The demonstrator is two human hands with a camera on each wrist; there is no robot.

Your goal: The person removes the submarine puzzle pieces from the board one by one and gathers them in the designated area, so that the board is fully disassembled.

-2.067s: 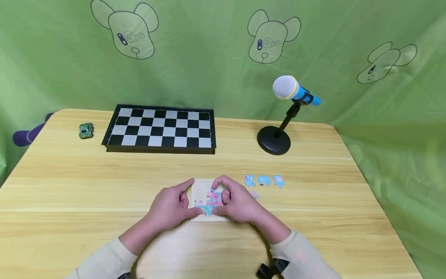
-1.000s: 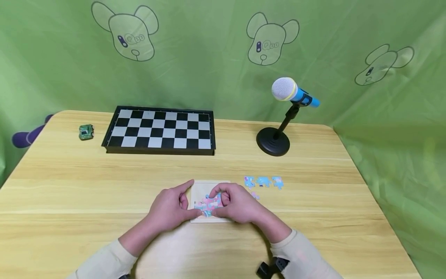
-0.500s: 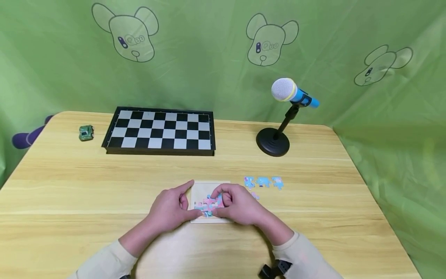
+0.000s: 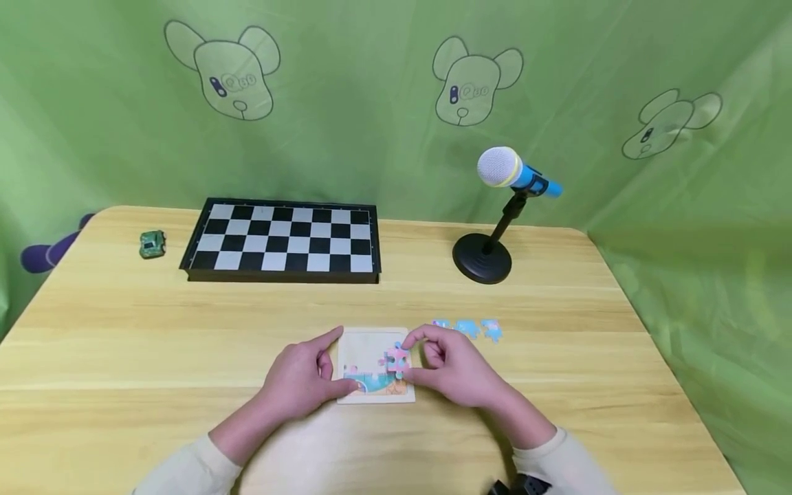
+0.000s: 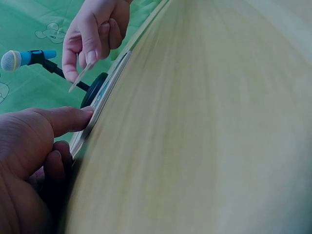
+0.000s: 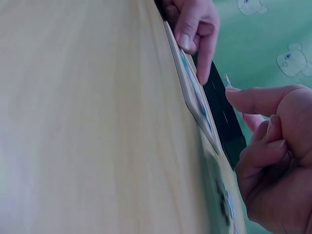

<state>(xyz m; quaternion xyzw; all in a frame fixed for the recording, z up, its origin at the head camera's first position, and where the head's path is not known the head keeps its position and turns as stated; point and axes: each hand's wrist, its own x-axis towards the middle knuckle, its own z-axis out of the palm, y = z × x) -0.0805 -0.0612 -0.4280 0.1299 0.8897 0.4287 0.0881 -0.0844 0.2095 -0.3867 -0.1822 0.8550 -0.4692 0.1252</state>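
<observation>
A small jigsaw puzzle tray [image 4: 365, 344] lies flat on the table, with blue and pink pieces fitted along its lower part. My left hand [image 4: 303, 375] holds the tray at its left side: the index finger reaches the upper left corner and the thumb presses on the lower pieces. Above the tray's right side, my right hand [image 4: 460, 364] pinches a pink and blue puzzle piece [image 4: 397, 360] between thumb and index finger. In the right wrist view that puzzle piece [image 6: 227, 79] appears edge-on, raised off the tray. Its other fingers are curled in.
Several loose blue puzzle pieces [image 4: 467, 328] lie right of the tray, partly behind my right hand. Farther back are a folding chessboard [image 4: 281, 237], a green toy car [image 4: 152, 244] and a microphone [image 4: 501, 167] on a black stand [image 4: 482, 258]. A green curtain hangs behind.
My right hand has moved right, from the tray's middle to its right side, and now lifts the pink piece above the tray. The left hand stays on the tray. The head view has tilted up slightly.
</observation>
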